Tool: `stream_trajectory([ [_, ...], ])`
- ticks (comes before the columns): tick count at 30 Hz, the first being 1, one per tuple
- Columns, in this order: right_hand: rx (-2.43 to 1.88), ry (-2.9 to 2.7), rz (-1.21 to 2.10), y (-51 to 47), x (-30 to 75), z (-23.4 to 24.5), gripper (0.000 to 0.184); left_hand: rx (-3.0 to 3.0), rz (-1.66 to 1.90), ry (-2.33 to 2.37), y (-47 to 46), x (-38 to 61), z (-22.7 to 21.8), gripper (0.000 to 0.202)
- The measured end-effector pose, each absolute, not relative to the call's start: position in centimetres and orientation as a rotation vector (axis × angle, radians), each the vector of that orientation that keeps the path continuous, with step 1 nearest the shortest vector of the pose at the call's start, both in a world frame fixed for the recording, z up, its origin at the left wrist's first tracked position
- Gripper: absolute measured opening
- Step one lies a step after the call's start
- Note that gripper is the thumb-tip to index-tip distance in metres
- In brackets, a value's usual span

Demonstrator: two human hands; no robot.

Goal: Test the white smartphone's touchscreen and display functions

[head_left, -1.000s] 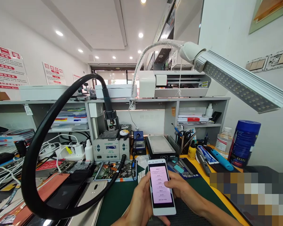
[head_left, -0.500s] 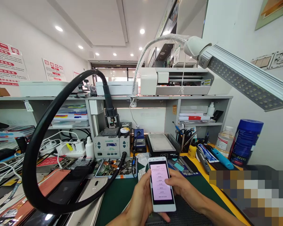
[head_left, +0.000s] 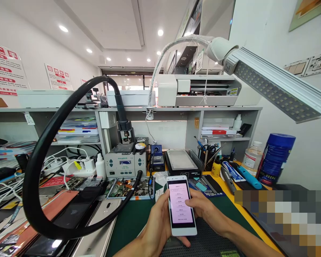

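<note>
A white smartphone [head_left: 181,231] is held upright in front of me, its lit screen showing lines of text on a pinkish-white page. My left hand [head_left: 158,217] wraps round its left edge and back, with fingertips showing below the bottom edge. My right hand [head_left: 203,205] grips the right side, its thumb lying over the screen's right part. The right fingers behind the phone are hidden. Beneath the hands are a green mat [head_left: 131,223] and a black textured pad [head_left: 211,237].
A thick black hose [head_left: 29,171] loops across the left, from the grey rework station [head_left: 123,165]. Several phones, including a gold one [head_left: 96,228], lie at left. Behind sit a tray of circuit boards [head_left: 115,194] and a flat heating plate [head_left: 182,159]. A lamp [head_left: 278,87] hangs at upper right.
The whole view has shifted slightly, so things sit a little higher and further left. Both hands keep the same hold on the smartphone, and its screen looks the same.
</note>
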State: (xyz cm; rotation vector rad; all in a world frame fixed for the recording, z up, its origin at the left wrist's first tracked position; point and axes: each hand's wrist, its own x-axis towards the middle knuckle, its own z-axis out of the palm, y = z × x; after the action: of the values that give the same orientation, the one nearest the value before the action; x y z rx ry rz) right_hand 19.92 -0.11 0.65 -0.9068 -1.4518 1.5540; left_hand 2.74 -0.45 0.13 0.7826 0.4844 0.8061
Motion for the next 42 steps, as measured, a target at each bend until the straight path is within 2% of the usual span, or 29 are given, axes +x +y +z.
stream_trajectory([
  [42, -0.921, -1.418, 1.585, 0.08, 19.96, 0.63, 0.039, 0.841, 0.797, 0.456, -0.35, 2.35, -0.08, 0.063],
])
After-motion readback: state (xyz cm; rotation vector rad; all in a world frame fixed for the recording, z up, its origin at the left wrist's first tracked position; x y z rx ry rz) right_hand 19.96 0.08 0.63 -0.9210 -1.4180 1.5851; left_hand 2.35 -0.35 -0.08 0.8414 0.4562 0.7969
